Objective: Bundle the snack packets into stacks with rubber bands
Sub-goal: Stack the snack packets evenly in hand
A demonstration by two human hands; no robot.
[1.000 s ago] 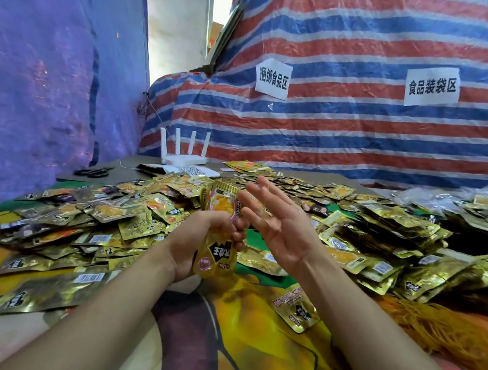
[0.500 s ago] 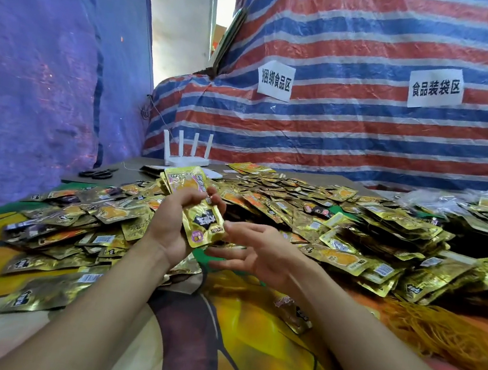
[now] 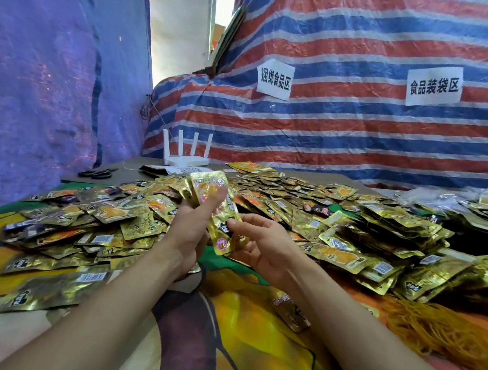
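Observation:
A small stack of gold snack packets (image 3: 220, 212) stands upright between my hands over the middle of the table. My left hand (image 3: 190, 233) holds it from the left with the thumb laid across the front. My right hand (image 3: 263, 248) pinches its lower right edge, fingers curled behind it. Loose gold packets (image 3: 117, 222) cover the table to the left, and a bigger heap of packets (image 3: 383, 231) lies on the right. A pile of yellow rubber bands (image 3: 445, 329) sits at the near right.
One loose packet (image 3: 292, 310) lies on the colourful tablecloth (image 3: 248, 352) under my right forearm. A white router (image 3: 185, 160) and black scissors (image 3: 98, 173) sit at the far left. Striped tarpaulin (image 3: 364, 131) walls off the back.
The stack has turned upright and risen a little. My right hand, open below it before, now grips its lower edge. My left thumb has moved onto the front.

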